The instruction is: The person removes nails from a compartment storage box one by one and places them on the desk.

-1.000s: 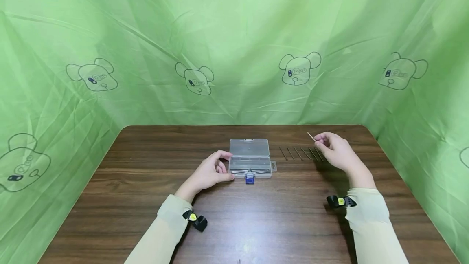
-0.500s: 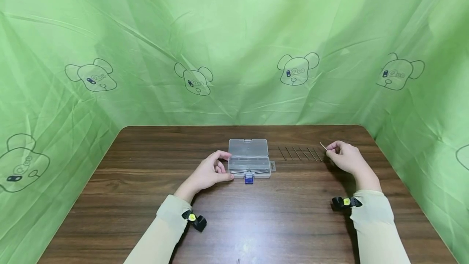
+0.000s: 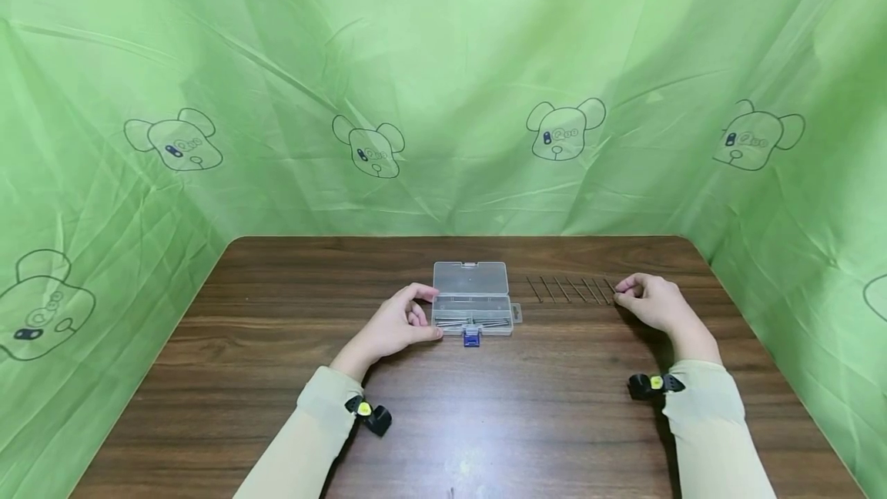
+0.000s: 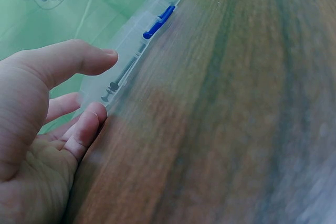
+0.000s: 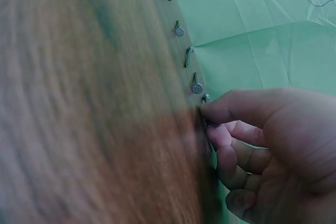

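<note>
A clear plastic box (image 3: 471, 305), its lid (image 3: 470, 278) tipped back and a blue latch (image 3: 471, 339) at its front, holds several nails (image 3: 492, 323). My left hand (image 3: 391, 326) holds the box's left end, thumb at the front corner and index finger at the back corner. To the right of the box, several nails (image 3: 570, 290) lie slanted in a row on the table. At the row's right end my right hand (image 3: 658, 303) pinches a nail (image 5: 206, 98) between thumb and fingers, low at the tabletop. Fingers hide part of that nail.
The brown wood-grain table (image 3: 430, 414) has its back edge close behind the box. Green cloth (image 3: 443, 98) with printed bear heads surrounds the back and sides. A hanging tab (image 3: 516, 313) juts from the box's right end.
My right hand has moved right and down with the nail, from above the row to its right end. The nail has come down to the tabletop. The left hand stays at the box.
</note>
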